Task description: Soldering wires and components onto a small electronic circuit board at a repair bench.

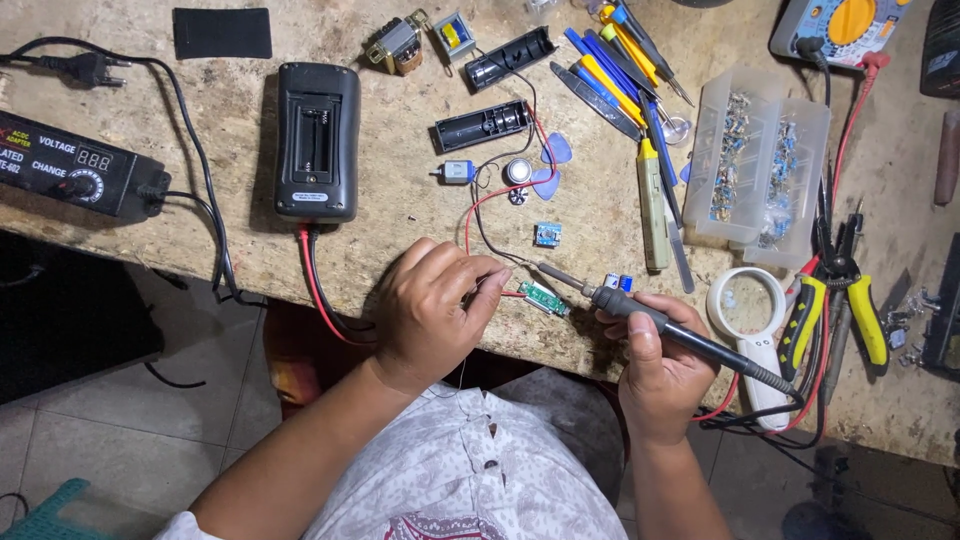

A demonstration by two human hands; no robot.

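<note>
black soldering iron (650,322) gripped in the right hand (660,375), long axis slanting, tip aimed up-left at the small green circuit board (543,298) near the table (420,230) front edge. left hand (425,310) pinches a red wire (478,205) beside that board. further back: one small motor (457,172), two black battery holders (483,125), one black meter (317,140).

Black soldering iron (660,322) angled (tip leftward), small green circuit board (543,298) flat on bench edge
</note>
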